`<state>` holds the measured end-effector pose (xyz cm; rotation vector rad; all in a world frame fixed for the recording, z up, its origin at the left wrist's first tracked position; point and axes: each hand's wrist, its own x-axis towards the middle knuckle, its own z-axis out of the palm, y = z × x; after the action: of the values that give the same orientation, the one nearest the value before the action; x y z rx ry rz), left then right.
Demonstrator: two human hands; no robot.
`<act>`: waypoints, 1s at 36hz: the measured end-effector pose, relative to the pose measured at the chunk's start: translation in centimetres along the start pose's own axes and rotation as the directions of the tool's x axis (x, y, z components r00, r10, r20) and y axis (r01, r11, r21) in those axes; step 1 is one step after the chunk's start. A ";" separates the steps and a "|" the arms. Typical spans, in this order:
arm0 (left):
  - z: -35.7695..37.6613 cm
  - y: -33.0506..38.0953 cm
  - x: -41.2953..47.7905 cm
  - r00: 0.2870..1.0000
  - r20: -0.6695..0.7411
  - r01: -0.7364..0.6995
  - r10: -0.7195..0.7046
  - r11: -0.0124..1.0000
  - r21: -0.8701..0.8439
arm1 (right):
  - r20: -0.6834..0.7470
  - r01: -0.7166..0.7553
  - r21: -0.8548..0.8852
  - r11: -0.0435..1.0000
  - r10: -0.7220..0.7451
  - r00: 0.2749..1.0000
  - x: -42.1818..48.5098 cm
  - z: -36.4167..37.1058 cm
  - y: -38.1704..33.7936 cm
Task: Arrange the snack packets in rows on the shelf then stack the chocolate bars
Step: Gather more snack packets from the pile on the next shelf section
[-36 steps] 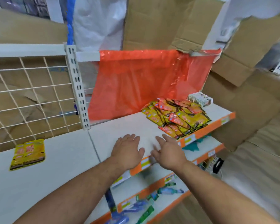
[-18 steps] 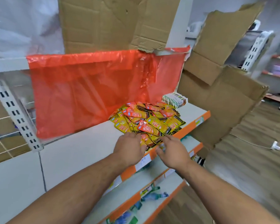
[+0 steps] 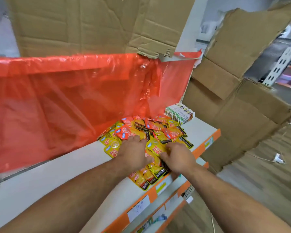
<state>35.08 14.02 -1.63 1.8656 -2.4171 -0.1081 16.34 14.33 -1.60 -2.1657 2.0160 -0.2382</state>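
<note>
Two hands lie on the snack packets (image 3: 160, 132), heaped at your 12 o'clock on the shelf (image 3: 57, 179). Your left hand (image 3: 134, 152) presses flat; your right hand (image 3: 178, 157) curls its fingers in, grip unclear. The chocolate bars (image 3: 180, 113) sit at 1 o'clock.

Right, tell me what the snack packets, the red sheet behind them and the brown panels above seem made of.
Snack packets: glossy printed plastic or foil film, going by the sheen and crinkles. Red sheet: thin translucent plastic film, wrinkled, with glints. Brown panels: matte corrugated cardboard, creased, with fluting at the torn edge.
</note>
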 end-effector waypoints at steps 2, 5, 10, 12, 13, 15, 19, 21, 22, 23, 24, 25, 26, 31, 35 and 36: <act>0.1 0.0 0.3 0.999 0.032 0.006 -0.007 1.000 0.020 | 0.038 0.015 -0.019 1.000 -0.014 0.999 0.8 0.2 -0.1; 0.1 0.3 0.8 0.998 0.064 0.026 -0.028 0.999 0.031 | 0.085 0.034 -0.041 0.999 -0.030 0.996 1.8 0.2 -0.2; -0.2 1.0 1.2 0.990 0.102 0.098 -0.093 0.994 -0.044 | 0.083 0.082 -0.075 0.994 -0.075 0.994 3.2 0.2 -0.1; -0.1 1.2 1.1 0.987 0.104 0.132 -0.125 0.989 -0.063 | 0.094 0.079 -0.038 0.996 -0.075 0.993 3.6 0.1 0.0; -0.1 1.4 1.0 0.985 0.101 0.149 -0.143 0.987 -0.062 | 0.106 0.076 -0.012 0.997 -0.074 0.992 3.6 -0.1 -0.1; -0.1 1.5 0.9 0.982 0.079 0.178 -0.172 0.982 -0.068 | 0.136 0.079 0.040 0.996 -0.084 0.987 3.7 -0.3 -0.1; -0.6 1.6 0.4 0.973 0.016 0.229 -0.229 0.964 -0.136 | 0.209 0.110 0.172 0.979 -0.145 0.967 4.2 -0.6 0.2; -0.8 1.5 -0.1 0.955 0.003 0.289 -0.296 0.930 -0.226 | 0.233 0.104 0.269 0.958 -0.170 0.958 4.2 -1.1 0.3; -0.8 1.5 -0.3 0.942 0.009 0.323 -0.335 0.902 -0.287 | 0.238 0.097 0.329 0.939 -0.182 0.954 4.0 -1.3 0.3; -0.8 1.5 -0.6 0.929 0.021 0.353 -0.370 0.865 -0.357 | 0.242 0.099 0.378 0.920 -0.201 0.949 3.8 -1.5 0.3; -0.7 1.5 -1.0 0.916 0.034 0.375 -0.400 0.822 -0.428 | 0.250 0.102 0.409 0.907 -0.218 0.943 3.6 -1.5 0.3; -0.6 1.5 -1.5 0.904 0.044 0.390 -0.425 0.777 -0.494 | 0.253 0.121 0.432 0.894 -0.249 0.935 3.5 -1.6 0.4; -0.6 1.5 -2.0 0.895 0.053 0.396 -0.443 0.733 -0.553 | 0.253 0.135 0.442 0.886 -0.269 0.929 3.4 -1.4 0.4; -0.1 1.6 -5.5 0.856 0.082 0.370 -0.510 0.494 -0.786 | 0.224 0.211 0.484 0.849 -0.353 0.908 2.4 -0.7 -0.5; -0.2 1.9 -7.9 0.792 0.121 0.328 -0.598 0.250 -0.911 | 0.223 0.221 0.563 0.797 -0.404 0.887 1.0 -0.5 -1.8; -0.3 2.0 -8.5 0.769 0.130 0.306 -0.626 0.182 -0.935 | 0.221 0.223 0.576 0.787 -0.412 0.884 0.5 -0.4 -2.2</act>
<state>35.33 22.76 -1.29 1.6746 -0.9360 -0.9673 18.40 13.95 -0.71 -1.9903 1.1930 -0.3926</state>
